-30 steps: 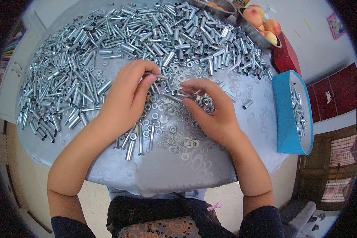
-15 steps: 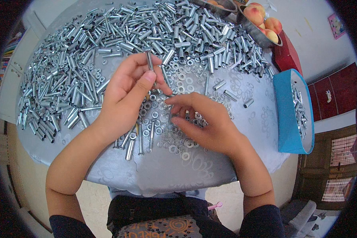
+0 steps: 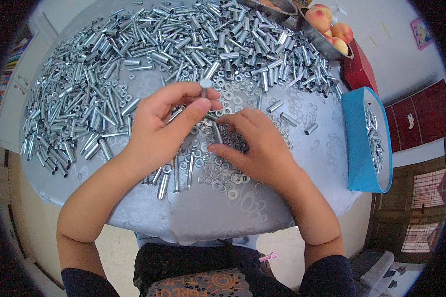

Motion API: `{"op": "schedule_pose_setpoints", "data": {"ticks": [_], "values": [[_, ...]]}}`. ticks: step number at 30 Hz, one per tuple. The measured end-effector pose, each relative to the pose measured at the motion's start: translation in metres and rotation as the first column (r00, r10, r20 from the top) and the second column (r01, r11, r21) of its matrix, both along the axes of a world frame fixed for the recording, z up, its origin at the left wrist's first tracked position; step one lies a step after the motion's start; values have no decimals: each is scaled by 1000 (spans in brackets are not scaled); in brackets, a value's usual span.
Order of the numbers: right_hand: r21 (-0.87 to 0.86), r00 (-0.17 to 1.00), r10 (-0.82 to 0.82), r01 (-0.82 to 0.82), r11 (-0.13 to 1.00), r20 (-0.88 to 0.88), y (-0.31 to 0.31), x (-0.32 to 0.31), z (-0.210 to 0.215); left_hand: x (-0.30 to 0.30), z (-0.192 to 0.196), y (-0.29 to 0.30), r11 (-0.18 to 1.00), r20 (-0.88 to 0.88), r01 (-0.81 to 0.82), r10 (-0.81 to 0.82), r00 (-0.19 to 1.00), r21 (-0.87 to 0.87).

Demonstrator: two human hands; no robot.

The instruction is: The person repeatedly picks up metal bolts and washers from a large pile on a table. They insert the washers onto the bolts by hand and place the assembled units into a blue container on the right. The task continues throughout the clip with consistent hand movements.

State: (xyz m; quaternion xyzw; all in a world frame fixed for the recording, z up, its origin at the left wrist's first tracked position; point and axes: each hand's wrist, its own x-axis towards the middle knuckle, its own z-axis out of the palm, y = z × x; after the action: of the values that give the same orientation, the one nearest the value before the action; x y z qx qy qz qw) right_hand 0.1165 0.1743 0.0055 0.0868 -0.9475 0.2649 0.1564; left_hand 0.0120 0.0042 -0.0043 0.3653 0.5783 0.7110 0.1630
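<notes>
My left hand point(image 3: 166, 119) pinches a silver bolt between thumb and forefinger; its round flat bolt head point(image 3: 206, 84) faces up, and part of the shank is hidden by the fingers. Just to the right, my right hand point(image 3: 260, 143) curves its thumb and fingers around a short metal sleeve point(image 3: 218, 132), which stands tilted between the fingertips. The two hands almost meet. Below them lie many loose washers point(image 3: 223, 178) and nuts point(image 3: 198, 162), with several long bolts point(image 3: 190, 168) and a sleeve point(image 3: 162, 187) near the table's front.
A large heap of metal sleeves and bolts point(image 3: 183, 39) spreads over the far and left table. Three loose sleeves point(image 3: 288, 119) lie at right. A blue box point(image 3: 359, 148) with metal parts stands at the right edge, near a metal bowl of peaches point(image 3: 327, 47) and a red box point(image 3: 360, 72).
My left hand has moved right and tipped the bolt so its head shows. My right hand has risen slightly, and a sleeve now shows between its fingertips.
</notes>
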Motion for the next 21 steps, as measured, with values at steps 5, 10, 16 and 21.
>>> {"op": "schedule_pose_setpoints", "data": {"ticks": [5,10,16,21], "values": [[28,999,50,-51,998,5,-1,-2,-6,-9,-4,-3,995,-276,-62,37,961,-83],[-34,999,14,-15,999,-39,2,-1,-4,-4,5,-2,996,-103,-36,28,994,-79],[-470,984,-36,114,875,173,-6,4,7,-2,9,-1,1000,-2,-14,14,1000,-28],[-445,980,120,-37,895,160,-6,5,4,3,14,-3,999,-74,-10,6,997,-52]]}}
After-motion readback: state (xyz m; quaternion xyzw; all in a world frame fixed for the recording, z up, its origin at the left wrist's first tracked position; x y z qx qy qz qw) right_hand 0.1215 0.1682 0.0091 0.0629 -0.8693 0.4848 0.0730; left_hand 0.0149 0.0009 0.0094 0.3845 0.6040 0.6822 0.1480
